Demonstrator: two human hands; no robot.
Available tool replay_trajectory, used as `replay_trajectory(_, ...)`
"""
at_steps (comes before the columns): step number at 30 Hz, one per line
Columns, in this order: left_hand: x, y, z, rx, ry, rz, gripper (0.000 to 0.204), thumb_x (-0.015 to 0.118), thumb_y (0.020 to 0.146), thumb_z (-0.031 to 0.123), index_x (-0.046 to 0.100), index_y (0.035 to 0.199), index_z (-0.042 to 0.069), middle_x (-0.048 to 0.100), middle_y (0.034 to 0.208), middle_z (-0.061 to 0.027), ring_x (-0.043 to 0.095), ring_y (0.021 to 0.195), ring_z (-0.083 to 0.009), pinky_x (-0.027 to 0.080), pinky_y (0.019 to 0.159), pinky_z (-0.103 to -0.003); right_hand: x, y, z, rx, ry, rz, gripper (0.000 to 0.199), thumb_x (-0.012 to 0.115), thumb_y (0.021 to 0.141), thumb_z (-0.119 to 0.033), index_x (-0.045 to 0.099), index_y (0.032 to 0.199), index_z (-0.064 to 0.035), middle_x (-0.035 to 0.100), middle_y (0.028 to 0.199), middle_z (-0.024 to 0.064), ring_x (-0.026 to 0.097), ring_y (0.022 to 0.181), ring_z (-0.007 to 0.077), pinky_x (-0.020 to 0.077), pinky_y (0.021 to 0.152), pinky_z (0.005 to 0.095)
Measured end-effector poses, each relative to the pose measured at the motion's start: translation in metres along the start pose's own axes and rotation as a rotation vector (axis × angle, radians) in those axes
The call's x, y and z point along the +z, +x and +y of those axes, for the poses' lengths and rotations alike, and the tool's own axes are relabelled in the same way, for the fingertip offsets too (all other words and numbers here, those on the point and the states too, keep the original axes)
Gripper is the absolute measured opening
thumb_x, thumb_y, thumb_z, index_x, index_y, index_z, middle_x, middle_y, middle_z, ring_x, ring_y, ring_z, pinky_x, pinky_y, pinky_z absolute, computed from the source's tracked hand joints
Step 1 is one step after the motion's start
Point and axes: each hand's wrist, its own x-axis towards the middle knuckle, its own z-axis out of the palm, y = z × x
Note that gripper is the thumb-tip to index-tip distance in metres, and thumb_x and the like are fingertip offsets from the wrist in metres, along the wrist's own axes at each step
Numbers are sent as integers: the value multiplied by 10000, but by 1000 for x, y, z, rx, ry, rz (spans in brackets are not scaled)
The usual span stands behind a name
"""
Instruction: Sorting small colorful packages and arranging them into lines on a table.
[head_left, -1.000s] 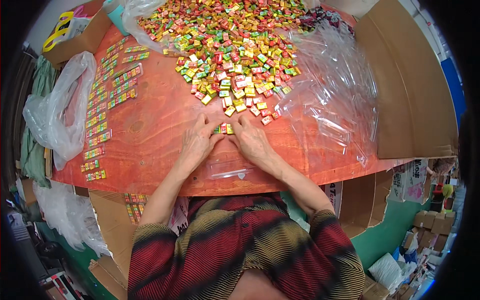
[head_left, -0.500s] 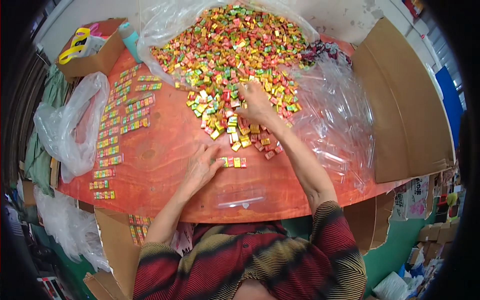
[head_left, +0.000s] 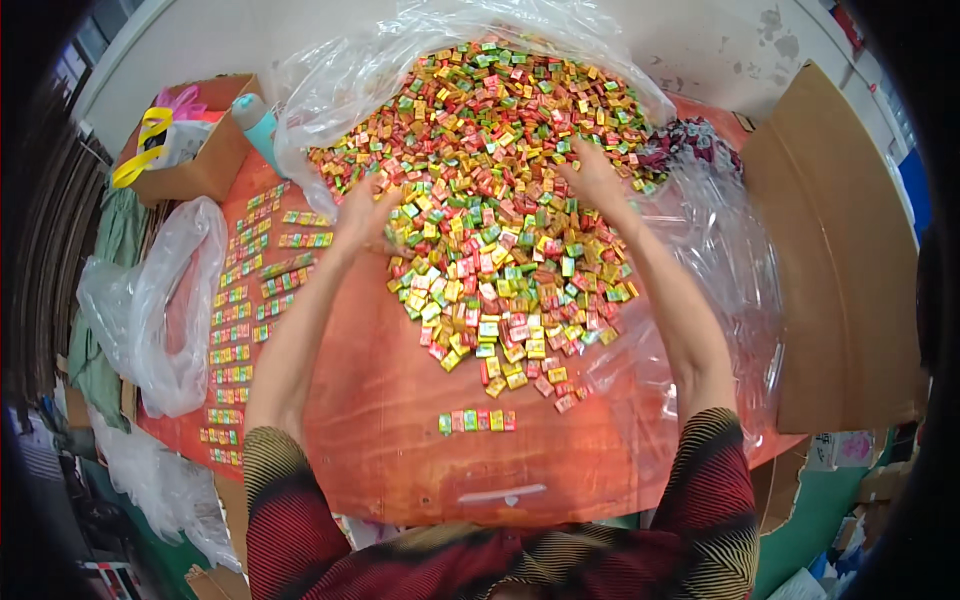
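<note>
A big heap of small block-shaped pieces (head_left: 500,215) in red, yellow, green and orange spreads over the red table. My left hand (head_left: 367,212) reaches to the heap's left side, fingers apart, with nothing visible in it; its thumb is a bit blurred. On the right side of the heap my right hand (head_left: 597,183) touches the pieces, thumb and fingers apart, its fingertips partly lost among them. A short row of pieces (head_left: 477,421) lies side by side in front of the heap. Nearer the table's front edge is a narrow clear plastic tray (head_left: 503,495).
Many neat rows of pieces (head_left: 231,353) line the table's left side. Clear plastic sheeting (head_left: 330,95) surrounds the heap's back. Clear plastic trays (head_left: 715,250) pile up at right beside a cardboard panel (head_left: 835,260). A cardboard box (head_left: 205,165) and a blue bottle (head_left: 258,130) stand back left.
My left hand has left the short row and moved up to the heap's left side. My right hand has gone farther back and right. The view has shifted, and the row looks longer.
</note>
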Motion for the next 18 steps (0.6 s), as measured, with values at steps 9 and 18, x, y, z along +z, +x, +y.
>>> replay_trajectory(9, 3, 120, 11, -223, -328, -5, 702, 547, 789, 460, 298, 1309, 58, 417, 1253, -131, 345, 1168, -225, 267, 962, -366, 11, 68, 67, 229, 405, 79, 645, 568, 756, -317, 344, 1265, 9, 492, 1148, 242, 479, 1069, 337, 373, 900, 355)
replay_trajectory(18, 46, 204, -34, -298, -518, -194, 678, 550, 748, 552, 421, 1205, 69, 458, 1191, -90, 418, 1100, -173, 399, 813, -330, 72, 118, 47, -96, 828, -92, 619, 556, 772, -332, 345, 1265, -24, 565, 1014, 158, 534, 937, 234, 411, 825, 347)
